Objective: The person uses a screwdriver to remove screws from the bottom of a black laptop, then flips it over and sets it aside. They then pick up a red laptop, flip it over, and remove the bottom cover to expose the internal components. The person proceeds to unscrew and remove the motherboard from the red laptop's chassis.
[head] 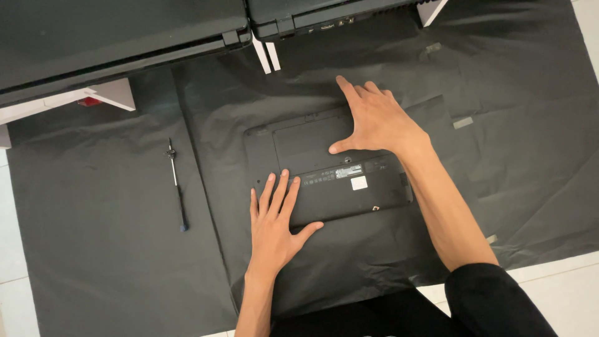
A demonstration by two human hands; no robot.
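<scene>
1. Left hand [274, 224]: flat, fingers together and straight, thumb spread; pressing palm-down on the near left edge of the flat black plastic laptop base [324, 170], gripping nothing.
2. Right hand [374, 118]: spread wide open, palm down on the far right part of the same laptop base, thumb tip on its removable panel; nothing grasped.
3. Laptop base: upside down on the black sheet [112, 249], under and between both hands.
4. Slim dark-handled screwdriver [176, 185]: well left of the left hand, untouched.
</scene>
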